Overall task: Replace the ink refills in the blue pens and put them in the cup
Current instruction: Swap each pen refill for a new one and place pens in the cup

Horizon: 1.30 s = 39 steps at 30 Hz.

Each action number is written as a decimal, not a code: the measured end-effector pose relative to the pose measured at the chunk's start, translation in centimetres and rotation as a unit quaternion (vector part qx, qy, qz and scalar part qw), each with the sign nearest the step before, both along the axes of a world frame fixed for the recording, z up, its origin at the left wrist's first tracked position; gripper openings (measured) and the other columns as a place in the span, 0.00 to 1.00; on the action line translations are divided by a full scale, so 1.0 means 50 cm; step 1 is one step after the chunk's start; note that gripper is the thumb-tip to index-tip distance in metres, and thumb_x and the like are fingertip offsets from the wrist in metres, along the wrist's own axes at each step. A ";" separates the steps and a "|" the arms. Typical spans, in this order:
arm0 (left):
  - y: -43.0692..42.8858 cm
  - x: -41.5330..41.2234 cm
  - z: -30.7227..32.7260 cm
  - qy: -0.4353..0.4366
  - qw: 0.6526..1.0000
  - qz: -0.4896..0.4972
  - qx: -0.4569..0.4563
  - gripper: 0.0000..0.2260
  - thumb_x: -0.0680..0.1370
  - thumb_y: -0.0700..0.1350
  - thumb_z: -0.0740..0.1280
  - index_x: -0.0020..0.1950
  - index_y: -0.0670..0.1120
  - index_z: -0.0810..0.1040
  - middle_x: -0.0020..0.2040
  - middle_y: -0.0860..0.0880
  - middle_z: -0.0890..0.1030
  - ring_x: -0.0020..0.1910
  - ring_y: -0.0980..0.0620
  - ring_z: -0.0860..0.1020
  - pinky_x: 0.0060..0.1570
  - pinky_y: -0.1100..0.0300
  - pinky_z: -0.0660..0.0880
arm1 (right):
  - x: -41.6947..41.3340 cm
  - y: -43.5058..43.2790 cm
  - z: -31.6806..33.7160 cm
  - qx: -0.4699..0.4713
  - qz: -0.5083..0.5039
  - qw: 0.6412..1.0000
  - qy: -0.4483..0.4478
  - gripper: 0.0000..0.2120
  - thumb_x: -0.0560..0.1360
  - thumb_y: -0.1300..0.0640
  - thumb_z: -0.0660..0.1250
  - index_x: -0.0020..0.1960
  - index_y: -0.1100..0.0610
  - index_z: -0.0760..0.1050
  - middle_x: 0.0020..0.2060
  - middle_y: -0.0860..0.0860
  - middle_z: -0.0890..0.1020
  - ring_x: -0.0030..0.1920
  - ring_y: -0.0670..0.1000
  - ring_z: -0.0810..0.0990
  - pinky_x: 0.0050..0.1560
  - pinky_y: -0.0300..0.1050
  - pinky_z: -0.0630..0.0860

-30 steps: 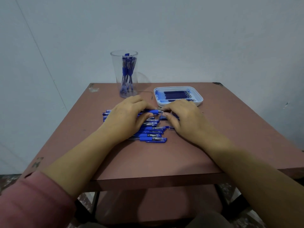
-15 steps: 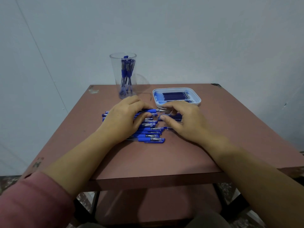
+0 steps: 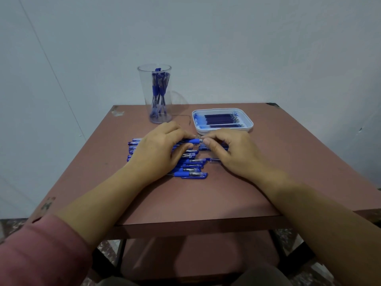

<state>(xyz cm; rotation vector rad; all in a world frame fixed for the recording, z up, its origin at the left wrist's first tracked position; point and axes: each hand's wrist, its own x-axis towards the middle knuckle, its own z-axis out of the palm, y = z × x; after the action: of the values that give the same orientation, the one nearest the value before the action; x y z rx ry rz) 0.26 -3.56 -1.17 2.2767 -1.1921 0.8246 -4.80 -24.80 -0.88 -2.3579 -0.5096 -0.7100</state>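
Two hands pinch one blue pen [image 3: 190,141] above the pile at the counter's middle.
Left fingers [image 3: 181,148] close round the barrel and right fingers [image 3: 208,141] nip its tip end; a slip could drop small parts into the pile of pens [image 3: 188,168]. Whether the tip is unscrewed is hidden. Refills sit in the tray [image 3: 222,132] and the cup [image 3: 155,93] stands near the far edge.
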 end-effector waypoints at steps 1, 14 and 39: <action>0.000 0.000 -0.001 0.000 1.000 0.001 0.003 0.16 0.80 0.52 0.61 0.56 0.44 0.82 0.48 0.50 0.80 0.46 0.51 0.77 0.45 0.55 0.77 | 0.001 0.000 0.000 -0.006 0.000 1.000 -0.005 0.08 0.78 0.53 0.67 0.54 0.53 0.82 0.44 0.39 0.80 0.46 0.40 0.79 0.48 0.31 0.73; 0.003 0.006 0.001 0.001 1.000 0.019 0.000 0.15 0.80 0.53 0.61 0.55 0.45 0.82 0.48 0.50 0.80 0.46 0.52 0.76 0.46 0.62 0.72 | 0.000 -0.001 0.004 0.031 -0.013 0.999 0.019 0.06 0.76 0.56 0.69 0.53 0.52 0.81 0.41 0.37 0.80 0.43 0.39 0.78 0.44 0.29 0.72; 0.016 0.011 0.011 0.021 1.000 0.019 -0.002 0.12 0.78 0.50 0.64 0.55 0.46 0.82 0.48 0.51 0.80 0.47 0.53 0.76 0.47 0.61 0.72 | 0.010 -0.024 0.014 0.012 -0.002 1.000 0.023 0.09 0.74 0.63 0.68 0.48 0.49 0.75 0.41 0.38 0.78 0.44 0.41 0.78 0.46 0.34 0.73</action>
<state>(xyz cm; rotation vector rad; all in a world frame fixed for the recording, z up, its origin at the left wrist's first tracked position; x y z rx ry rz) 0.82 -2.75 -0.61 2.3091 -1.1300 0.7874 -4.32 -25.98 -0.19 -2.3480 -0.4736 -0.6601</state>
